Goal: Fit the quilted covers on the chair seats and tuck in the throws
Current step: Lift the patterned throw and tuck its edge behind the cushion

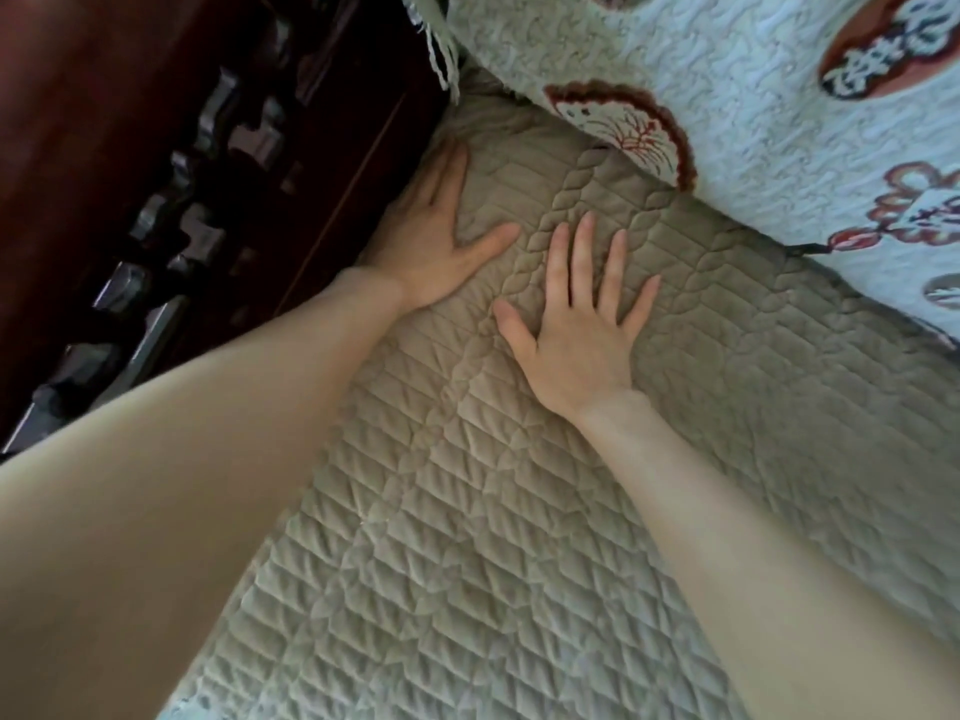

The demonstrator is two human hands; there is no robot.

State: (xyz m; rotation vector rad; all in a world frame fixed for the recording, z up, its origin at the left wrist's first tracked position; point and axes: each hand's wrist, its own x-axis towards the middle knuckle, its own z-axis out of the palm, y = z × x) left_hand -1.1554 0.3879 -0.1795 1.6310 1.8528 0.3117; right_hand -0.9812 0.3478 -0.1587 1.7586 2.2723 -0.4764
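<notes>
Left hand (434, 241) and right hand (576, 314) both press flat, fingers spread, on the quilted cover (467, 537), which runs under the 2 palms and back toward the person. Left hand sits at the cover's edge against the wooden chair frame (156, 122), with the right hand just inboard. The throw (753, 122) lies beyond the fingertips, nearer the right hand.
</notes>
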